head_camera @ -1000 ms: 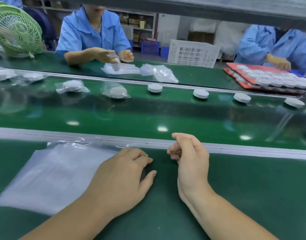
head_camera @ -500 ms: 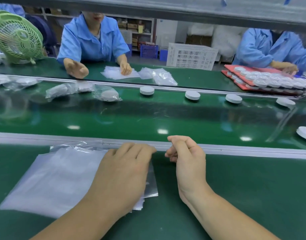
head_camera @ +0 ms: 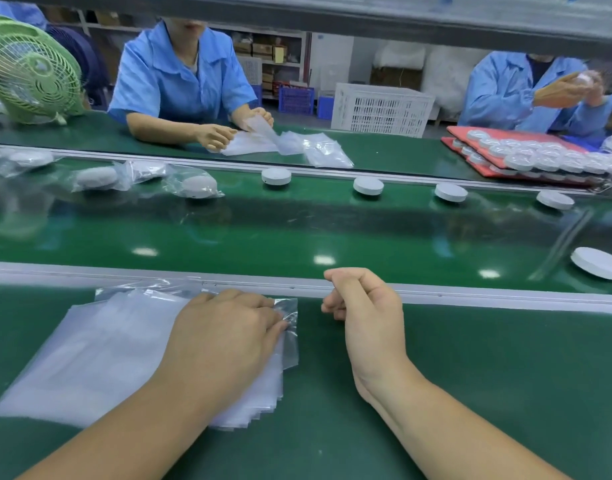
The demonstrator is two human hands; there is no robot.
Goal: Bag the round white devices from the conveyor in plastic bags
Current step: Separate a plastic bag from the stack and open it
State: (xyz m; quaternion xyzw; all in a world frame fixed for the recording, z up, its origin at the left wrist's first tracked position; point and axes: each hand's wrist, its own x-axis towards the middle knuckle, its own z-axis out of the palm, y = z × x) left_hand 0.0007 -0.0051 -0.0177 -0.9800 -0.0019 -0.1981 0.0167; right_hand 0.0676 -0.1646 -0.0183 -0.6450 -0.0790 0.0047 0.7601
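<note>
Head view: left hand (head_camera: 225,337) palm-down on plastic bags (head_camera: 100,355), pinching or pressing, cannot tell; right hand (head_camera: 366,313) curled, empty. Nearest round white device (head_camera: 598,263) lies beyond it, rightward, on the conveyor (head_camera: 297,233).

No text, label, brand, number or sign is legible in the head view. At 12 o'clock, a small blue mark (head_camera: 320,37) on the white upright panel (head_camera: 332,64) behind the far worktop is too small to read.
</note>
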